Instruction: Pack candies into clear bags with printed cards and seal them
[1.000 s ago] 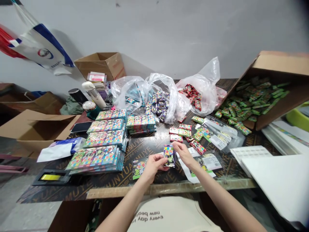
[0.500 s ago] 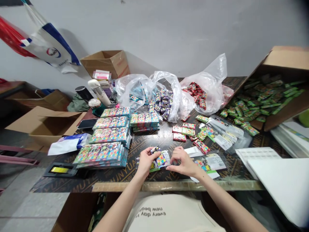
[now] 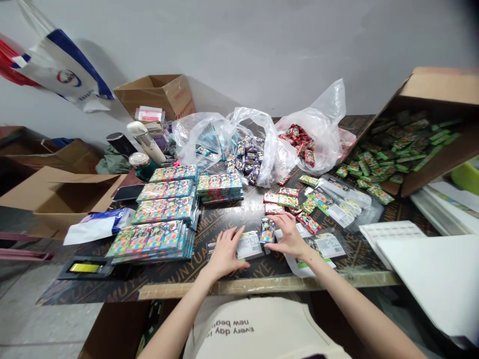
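My left hand point(image 3: 223, 252) lies flat with fingers stretched out on a clear sleeve with a white barcode label point(image 3: 250, 245) near the table's front edge. My right hand point(image 3: 288, 237) rests beside it, its fingers pinching a small dark candy packet point(image 3: 267, 230) that sits at the sleeve's right end. More sleeves with green cards point(image 3: 321, 248) lie under and right of my right wrist. Loose red and green packets point(image 3: 285, 200) lie just beyond my hands.
Stacks of filled colourful packs point(image 3: 160, 224) stand to the left. Three plastic bags of packets point(image 3: 258, 149) sit at the back. A tipped cardboard box of green packets point(image 3: 407, 144) is at right, white sheets point(image 3: 430, 279) at front right, open boxes point(image 3: 60, 197) at left.
Both hands came down from holding the packet above the table; the sleeve now lies flat under my left hand, and the packet sits at its right end.
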`<move>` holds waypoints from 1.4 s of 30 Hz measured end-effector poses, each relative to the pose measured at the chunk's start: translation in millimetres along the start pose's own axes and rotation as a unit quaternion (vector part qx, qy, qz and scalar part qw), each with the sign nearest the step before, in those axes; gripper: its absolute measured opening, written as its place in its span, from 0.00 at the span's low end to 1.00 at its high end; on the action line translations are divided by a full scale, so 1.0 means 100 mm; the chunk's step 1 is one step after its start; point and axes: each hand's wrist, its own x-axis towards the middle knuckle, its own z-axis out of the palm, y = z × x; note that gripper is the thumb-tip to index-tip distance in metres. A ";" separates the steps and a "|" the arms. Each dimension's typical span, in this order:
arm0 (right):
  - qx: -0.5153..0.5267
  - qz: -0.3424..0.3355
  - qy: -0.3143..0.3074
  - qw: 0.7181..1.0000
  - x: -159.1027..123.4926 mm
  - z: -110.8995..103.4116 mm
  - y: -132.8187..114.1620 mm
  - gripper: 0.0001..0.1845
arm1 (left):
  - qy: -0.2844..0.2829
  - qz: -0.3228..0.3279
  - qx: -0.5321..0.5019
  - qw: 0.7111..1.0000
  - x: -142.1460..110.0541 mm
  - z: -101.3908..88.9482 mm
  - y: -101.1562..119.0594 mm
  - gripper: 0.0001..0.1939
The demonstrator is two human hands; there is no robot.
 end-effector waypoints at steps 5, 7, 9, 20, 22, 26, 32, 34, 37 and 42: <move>-0.038 -0.004 -0.026 0.999 -0.09 0.05 0.11 0.38 | -0.017 0.049 0.108 0.993 -0.06 0.06 -0.14 0.50; -0.048 0.019 0.003 0.999 -0.11 0.04 0.09 0.36 | -0.003 0.054 0.096 0.994 -0.06 0.04 -0.13 0.50; -0.044 0.038 0.026 0.998 -0.11 0.02 0.06 0.35 | 0.004 0.052 0.078 0.996 -0.05 0.01 -0.11 0.50; 0.059 -0.011 -0.039 0.997 -0.05 -0.11 0.01 0.38 | 0.022 0.035 0.037 0.998 -0.03 -0.09 -0.10 0.51; 0.070 -0.014 -0.040 0.997 -0.04 -0.13 -0.01 0.37 | 0.016 0.038 0.031 0.999 -0.02 -0.10 -0.07 0.52; 0.116 -0.032 -0.095 0.988 -0.01 -0.15 -0.01 0.40 | -0.021 0.062 0.018 0.998 0.01 -0.11 -0.03 0.53; 0.118 0.029 -0.054 0.991 0.00 -0.08 -0.01 0.44 | 0.010 0.038 0.010 0.999 0.04 -0.15 -0.05 0.51; 0.113 0.031 -0.042 0.992 0.00 -0.05 -0.03 0.44 | 0.015 0.040 0.011 0.999 0.04 -0.16 -0.05 0.51; 0.117 0.016 -0.073 0.990 0.00 -0.04 -0.03 0.48 | 0.008 0.045 0.012 0.999 0.04 -0.15 -0.05 0.51; 0.090 0.035 -0.073 0.993 0.06 -0.06 0.25 0.44 | 0.001 0.025 0.043 0.999 0.06 -0.19 -0.15 0.50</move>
